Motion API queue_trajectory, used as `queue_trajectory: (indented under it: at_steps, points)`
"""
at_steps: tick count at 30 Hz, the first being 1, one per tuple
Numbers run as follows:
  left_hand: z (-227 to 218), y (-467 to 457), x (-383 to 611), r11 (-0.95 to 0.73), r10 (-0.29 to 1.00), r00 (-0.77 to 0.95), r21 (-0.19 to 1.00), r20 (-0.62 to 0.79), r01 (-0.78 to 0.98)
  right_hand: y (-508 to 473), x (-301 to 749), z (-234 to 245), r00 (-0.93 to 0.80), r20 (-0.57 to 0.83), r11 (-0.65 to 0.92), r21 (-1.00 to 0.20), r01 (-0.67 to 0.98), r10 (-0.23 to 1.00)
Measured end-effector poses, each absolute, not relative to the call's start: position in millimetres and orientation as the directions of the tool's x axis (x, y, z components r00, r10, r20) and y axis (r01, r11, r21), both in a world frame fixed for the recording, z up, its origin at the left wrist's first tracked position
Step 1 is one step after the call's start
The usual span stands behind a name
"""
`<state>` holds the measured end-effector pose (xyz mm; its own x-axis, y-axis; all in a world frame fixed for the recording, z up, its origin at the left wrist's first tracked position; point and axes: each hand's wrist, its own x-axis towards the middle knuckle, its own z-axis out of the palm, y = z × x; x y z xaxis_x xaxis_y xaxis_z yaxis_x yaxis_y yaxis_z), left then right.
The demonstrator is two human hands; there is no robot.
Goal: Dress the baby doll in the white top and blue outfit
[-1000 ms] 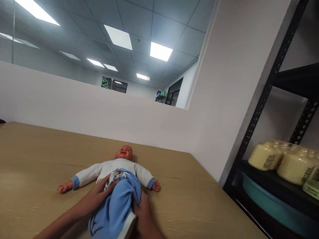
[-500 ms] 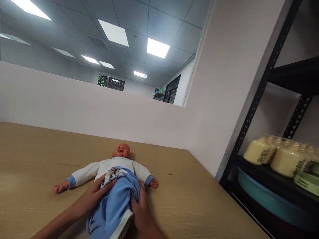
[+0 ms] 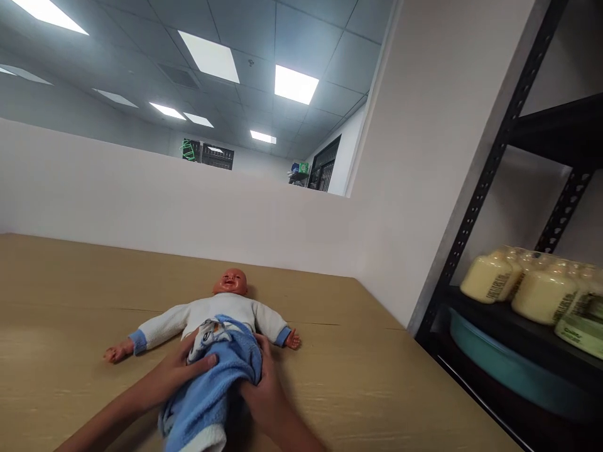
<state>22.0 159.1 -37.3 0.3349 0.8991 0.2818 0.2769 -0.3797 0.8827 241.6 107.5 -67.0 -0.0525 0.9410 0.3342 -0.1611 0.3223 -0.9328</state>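
A baby doll (image 3: 221, 307) in a white top lies on its back on the wooden table (image 3: 70, 301), arms spread, head away from me. Blue fleece trousers (image 3: 214, 383) cover its lower body. My left hand (image 3: 181, 370) grips the trousers at the doll's left hip, thumb on top of the cloth. On the other side, my right hand (image 3: 261, 386) holds the waistband, fingers curled into the fabric. Both hands are closed on the cloth.
A white partition wall (image 3: 164, 207) runs behind the table. At the right stands a black metal shelf (image 3: 490, 169) holding several pale yellow jars (image 3: 490, 279) and a teal tub (image 3: 509, 370) below them.
The view has drifted slightly. Both hands have shifted a little along the trousers, and the blue cloth sits a bit lower and more bunched at the doll's waist.
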Motion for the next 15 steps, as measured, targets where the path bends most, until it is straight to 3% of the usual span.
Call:
queue_trajectory:
  at_steps: [5,11,15]
  points:
    - [-31.7,152.5,31.3,-0.302,0.937,0.259,0.915,0.234,0.266,115.8,243.0,-79.5,0.033,0.348,0.349,-0.929,-0.124,0.937]
    - [-34.9,159.6,39.3,-0.316,0.948,0.126,0.896,0.291,0.31,134.3,244.4,-115.0,0.231,0.184,0.221,-0.964,-0.145,0.955]
    - [-39.3,163.4,43.3,-0.33,0.944,0.091,0.878,0.318,0.346,146.9,243.6,-124.2,0.172,0.269,0.296,-0.943,-0.153,0.948]
